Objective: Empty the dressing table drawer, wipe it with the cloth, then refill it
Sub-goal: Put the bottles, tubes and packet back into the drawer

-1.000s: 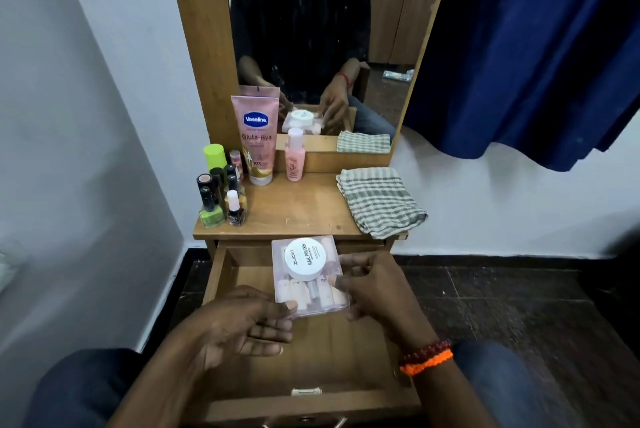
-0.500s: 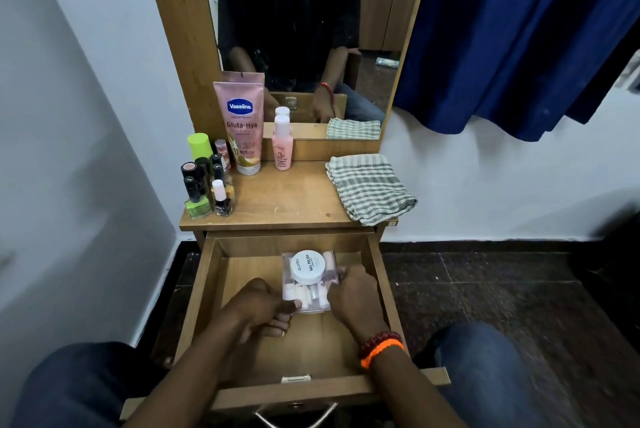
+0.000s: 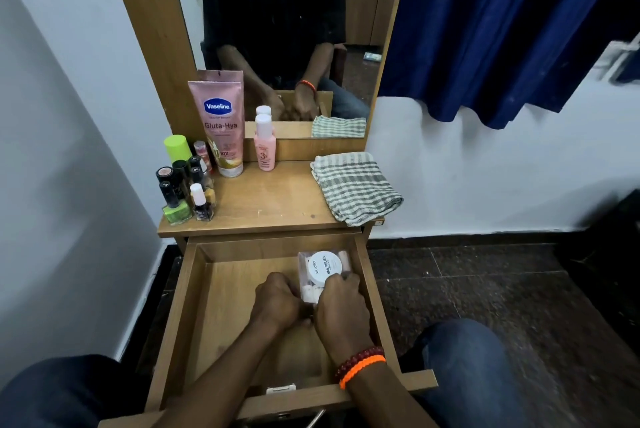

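Wooden drawer (image 3: 194, 296): polish box (image 3: 323, 270) against right wall.

Drawer (image 3: 221, 306) and tabletop (image 3: 266, 199) smooth matt wood, likely laminate. Cloth (image 3: 356, 185) coarse woven, striped. Nail polish box (image 3: 323, 270) clear glossy plastic; lotion tube (image 3: 221, 123) glossy plastic; floor (image 3: 485, 289) speckled stone.
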`<action>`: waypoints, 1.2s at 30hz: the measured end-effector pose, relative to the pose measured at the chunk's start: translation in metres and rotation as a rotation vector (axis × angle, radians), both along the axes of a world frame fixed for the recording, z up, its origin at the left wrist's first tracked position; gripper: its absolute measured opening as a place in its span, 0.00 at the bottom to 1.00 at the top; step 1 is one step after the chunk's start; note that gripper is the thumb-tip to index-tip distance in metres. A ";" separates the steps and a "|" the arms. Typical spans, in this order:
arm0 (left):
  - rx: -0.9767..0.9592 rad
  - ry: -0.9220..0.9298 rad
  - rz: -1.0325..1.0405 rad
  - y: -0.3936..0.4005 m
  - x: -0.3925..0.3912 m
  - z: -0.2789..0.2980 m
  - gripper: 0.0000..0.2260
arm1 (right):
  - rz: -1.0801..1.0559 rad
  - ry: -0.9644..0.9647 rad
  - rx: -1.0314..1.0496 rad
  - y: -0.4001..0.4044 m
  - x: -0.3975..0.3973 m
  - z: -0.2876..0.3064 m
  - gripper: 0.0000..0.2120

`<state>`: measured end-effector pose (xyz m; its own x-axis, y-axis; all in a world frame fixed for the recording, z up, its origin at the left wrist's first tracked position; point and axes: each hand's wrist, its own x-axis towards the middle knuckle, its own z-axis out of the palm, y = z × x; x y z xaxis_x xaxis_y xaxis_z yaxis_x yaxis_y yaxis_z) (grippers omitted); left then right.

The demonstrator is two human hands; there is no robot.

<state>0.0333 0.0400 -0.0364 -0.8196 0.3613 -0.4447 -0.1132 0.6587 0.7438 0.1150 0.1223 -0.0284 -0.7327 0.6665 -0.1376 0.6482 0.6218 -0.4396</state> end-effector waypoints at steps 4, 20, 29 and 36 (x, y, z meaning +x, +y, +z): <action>-0.025 0.031 -0.022 0.006 0.004 0.001 0.12 | -0.002 0.036 -0.005 0.002 0.000 -0.002 0.11; 0.105 0.751 0.329 -0.138 -0.067 0.104 0.07 | 0.354 0.394 0.051 -0.048 -0.098 0.095 0.05; -0.071 1.031 0.246 -0.127 -0.111 0.106 0.13 | 0.525 0.599 0.142 -0.065 -0.152 0.095 0.15; -0.039 1.051 0.235 -0.123 -0.109 0.107 0.08 | 0.535 0.678 0.067 -0.066 -0.155 0.094 0.12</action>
<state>-0.0758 -0.0834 0.0704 -0.8448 0.1460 0.5148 0.4436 0.7289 0.5214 -0.0405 0.0566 0.0660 -0.8601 0.1997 0.4694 -0.1276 0.8067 -0.5770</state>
